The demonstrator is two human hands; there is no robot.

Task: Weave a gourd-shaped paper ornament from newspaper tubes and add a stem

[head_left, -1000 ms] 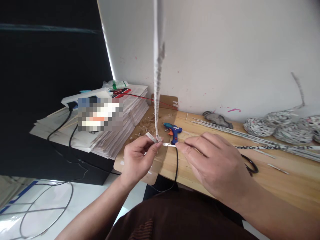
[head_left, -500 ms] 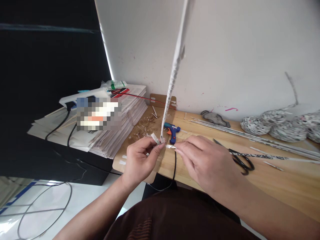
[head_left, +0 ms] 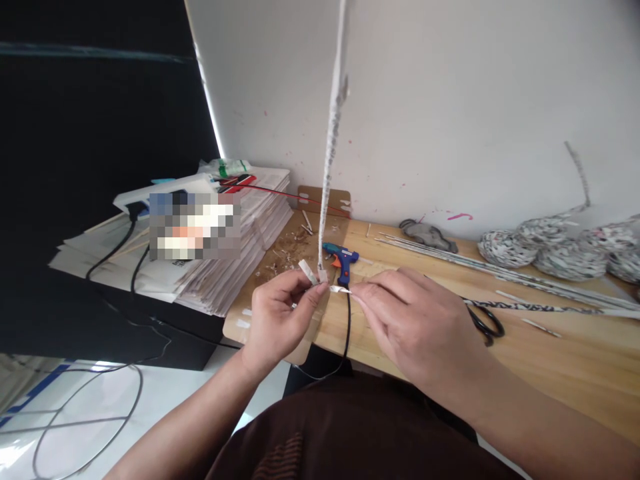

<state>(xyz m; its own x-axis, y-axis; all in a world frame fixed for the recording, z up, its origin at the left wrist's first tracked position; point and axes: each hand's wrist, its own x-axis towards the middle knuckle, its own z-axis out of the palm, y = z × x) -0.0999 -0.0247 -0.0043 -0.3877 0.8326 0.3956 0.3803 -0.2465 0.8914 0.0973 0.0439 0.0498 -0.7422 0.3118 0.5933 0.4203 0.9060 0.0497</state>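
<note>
Between finger and thumb, my left hand [head_left: 277,317] pinches a small crossing of paper strips. A long printed paper strip [head_left: 329,153] rises from that crossing past the top of the view, and a short flat paper end [head_left: 307,271] sticks out at the upper left. My right hand [head_left: 407,323] is closed on a twisted paper strip [head_left: 340,289] that comes out of the crossing. Beyond this hand, a black-and-white patterned paper length [head_left: 530,307] runs off to the right. Behind the hands lies a blue glue gun [head_left: 346,263] with an orange trigger.
Black-handled scissors [head_left: 493,327] are partly hidden behind my right hand. Thin paper rods [head_left: 480,267] and woven paper balls [head_left: 570,253] lie farther back. At left, a paper stack [head_left: 250,240] carries a power strip [head_left: 165,190]. Scraps litter the brown cardboard [head_left: 295,243].
The rising paper strip has swung left and stands more upright. A little more of the twisted strip shows between my hands. The whole view has shifted slightly.
</note>
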